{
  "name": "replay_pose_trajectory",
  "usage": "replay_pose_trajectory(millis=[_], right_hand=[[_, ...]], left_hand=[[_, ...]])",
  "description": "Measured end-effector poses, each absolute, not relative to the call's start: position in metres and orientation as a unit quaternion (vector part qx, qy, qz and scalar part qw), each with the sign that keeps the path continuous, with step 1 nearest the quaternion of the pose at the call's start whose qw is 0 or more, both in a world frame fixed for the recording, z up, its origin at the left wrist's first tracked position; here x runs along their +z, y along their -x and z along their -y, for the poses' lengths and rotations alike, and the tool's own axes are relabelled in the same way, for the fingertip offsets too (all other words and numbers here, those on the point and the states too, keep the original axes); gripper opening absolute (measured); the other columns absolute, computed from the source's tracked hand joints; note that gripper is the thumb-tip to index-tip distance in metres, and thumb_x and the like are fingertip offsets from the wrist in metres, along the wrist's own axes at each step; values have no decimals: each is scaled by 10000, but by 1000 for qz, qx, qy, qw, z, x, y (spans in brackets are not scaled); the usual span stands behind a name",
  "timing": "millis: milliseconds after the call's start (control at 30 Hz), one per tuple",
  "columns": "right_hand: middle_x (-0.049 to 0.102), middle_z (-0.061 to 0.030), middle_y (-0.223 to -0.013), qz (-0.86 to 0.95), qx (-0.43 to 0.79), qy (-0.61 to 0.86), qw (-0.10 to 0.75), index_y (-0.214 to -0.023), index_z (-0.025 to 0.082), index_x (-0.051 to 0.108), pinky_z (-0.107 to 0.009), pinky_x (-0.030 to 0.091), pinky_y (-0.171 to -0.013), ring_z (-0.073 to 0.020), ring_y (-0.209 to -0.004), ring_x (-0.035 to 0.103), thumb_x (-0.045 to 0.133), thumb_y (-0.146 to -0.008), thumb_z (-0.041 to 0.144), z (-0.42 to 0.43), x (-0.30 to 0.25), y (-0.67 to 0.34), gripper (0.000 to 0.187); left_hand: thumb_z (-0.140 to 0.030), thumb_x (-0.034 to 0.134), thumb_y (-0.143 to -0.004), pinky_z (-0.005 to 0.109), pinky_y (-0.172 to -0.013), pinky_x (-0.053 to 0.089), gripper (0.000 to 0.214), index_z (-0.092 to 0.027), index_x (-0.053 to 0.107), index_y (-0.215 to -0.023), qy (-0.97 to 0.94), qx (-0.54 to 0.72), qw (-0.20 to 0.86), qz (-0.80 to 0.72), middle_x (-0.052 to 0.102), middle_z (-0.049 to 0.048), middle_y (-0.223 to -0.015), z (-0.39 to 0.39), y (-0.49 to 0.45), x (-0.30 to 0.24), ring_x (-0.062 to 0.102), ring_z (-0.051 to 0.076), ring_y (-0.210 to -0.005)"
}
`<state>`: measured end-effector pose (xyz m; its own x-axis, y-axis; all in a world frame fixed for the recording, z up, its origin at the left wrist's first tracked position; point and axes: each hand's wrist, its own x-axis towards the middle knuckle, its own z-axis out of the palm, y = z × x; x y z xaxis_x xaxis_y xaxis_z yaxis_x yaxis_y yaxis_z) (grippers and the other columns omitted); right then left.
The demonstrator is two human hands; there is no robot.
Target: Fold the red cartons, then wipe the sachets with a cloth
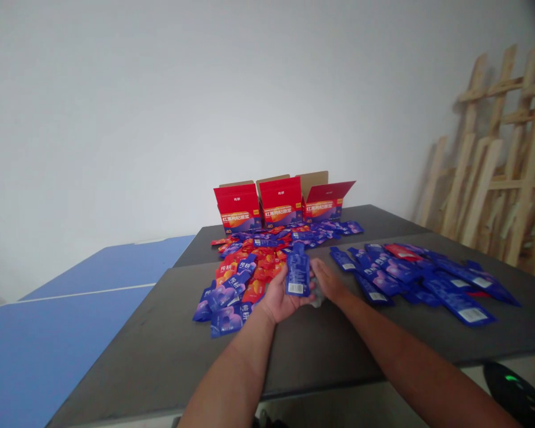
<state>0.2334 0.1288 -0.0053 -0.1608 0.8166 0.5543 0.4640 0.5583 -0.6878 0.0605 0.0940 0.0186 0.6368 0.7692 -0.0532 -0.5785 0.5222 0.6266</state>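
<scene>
Two blue panels of a table-tennis table point(57, 351), smooth and flat with a white line between them, sit at the far left, beside the straight edge of a matte, dark grey bench point(160, 362). A loose heap of glossy red and blue foil sachets point(241, 279) spreads over that edge of the bench and back onto a second dark bench point(383, 219), up to three red cartons point(271, 205) with open flaps showing brown card inside. The left hand point(279, 300) lies palm up with its fingers slightly curled, holding a blue sachet point(298, 274) upright, with a barcode showing at its lower end. The right hand point(327, 279) is narrow, its fingers close together just beside that sachet, above a crumpled grey scrap point(317, 299); I cannot tell whether it grips the scrap. A strip of matte bench runs between the forearms and the near edge. Further right, flat blue sachets point(421, 276), with a few red ones among them, lie in a loose overlapping spread, and wooden slat frames point(490, 160) lean against a white wall point(160, 107). A dark rounded object point(512, 395) with a green glow sits below the bench, too dim to identify
</scene>
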Motion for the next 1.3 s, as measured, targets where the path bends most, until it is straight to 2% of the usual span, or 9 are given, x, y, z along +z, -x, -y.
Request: replay_pose_trajectory(millis=[67, 167, 300, 433, 600, 700, 867, 1167, 1300], right_hand=[[636, -92, -1048, 747, 153, 429, 484, -1033, 190, 633, -362, 448, -952, -195, -1026, 580, 233, -987, 372, -131, -13, -232, 442], [596, -124, -1218, 791, 91, 433, 423, -1223, 178, 582, -408, 407, -1007, -229, -1143, 538, 467, -900, 351, -131, -21, -230, 384], [634, -115, -1118, 819, 57, 477, 314, -1278, 190, 563, -406, 438, -916, -255, -1035, 581, 646, -781, 358, -128, -23, -225, 530], [652, -73, -938, 782, 58, 499, 368, -1025, 181, 650, -320, 465, -803, -207, -886, 608, 582, -810, 247, -128, -13, -226, 236], [633, -60, -852, 725, -20, 448, 522, -932, 182, 634, -319, 491, -759, -201, -823, 596, 543, -806, 222, -118, 0, -239, 160], [619, -47, -840, 792, -46, 361, 489, -958, 204, 652, -326, 503, -748, -192, -802, 585, 541, -823, 244, -108, -1, -236, 179], [598, -53, -881, 883, -62, 284, 369, -984, 222, 695, -324, 497, -724, -188, -798, 569, 591, -832, 235, -102, -9, -217, 184], [571, -88, -1004, 847, -28, 361, 389, -1083, 205, 626, -349, 510, -789, -202, -875, 571, 537, -877, 234, -109, -10, -226, 226], [588, -96, -969, 812, -24, 406, 419, -1067, 187, 621, -361, 504, -808, -221, -901, 575, 481, -895, 230, -116, -10, -230, 226]], left_hand=[[-549, 507, -878, 419, -840, 501, 512, -126, 632, -1138, -270, 431, 847, -155, 664, 153, -1104, -95, -57, 21, 642, 233, -903], [-542, 498, -879, 398, -848, 501, 495, -110, 642, -1072, -227, 467, 843, -138, 664, 140, -1045, -97, -53, 23, 632, 213, -883], [-545, 489, -868, 335, -754, 510, 517, -81, 633, -1046, -187, 470, 856, -110, 645, 133, -936, -98, -49, 25, 613, 194, -815], [-476, 486, -879, 307, -710, 507, 493, -78, 609, -1144, -173, 472, 859, -96, 644, 166, -1072, -101, -46, 24, 618, 189, -818], [-383, 490, -897, 358, -868, 503, 457, -102, 570, -1249, -159, 528, 826, -113, 624, 157, -1234, -108, -46, 18, 623, 243, -1056], [-360, 516, -889, 403, -931, 480, 432, -109, 585, -1234, -162, 548, 808, -146, 657, 152, -1182, -111, -49, 14, 608, 271, -1118], [-385, 535, -887, 401, -893, 499, 370, -141, 643, -1143, -219, 487, 825, -181, 700, 118, -1073, -107, -54, 15, 653, 265, -1014], [-356, 591, -851, 321, -804, 512, 277, -131, 678, -987, -255, 467, 819, -215, 713, 88, -931, -97, -66, 13, 671, 214, -869], [-199, 636, -782, 266, -791, 495, 297, -154, 668, -1075, -287, 468, 806, -221, 703, 60, -932, -95, -70, 10, 658, 165, -822]])
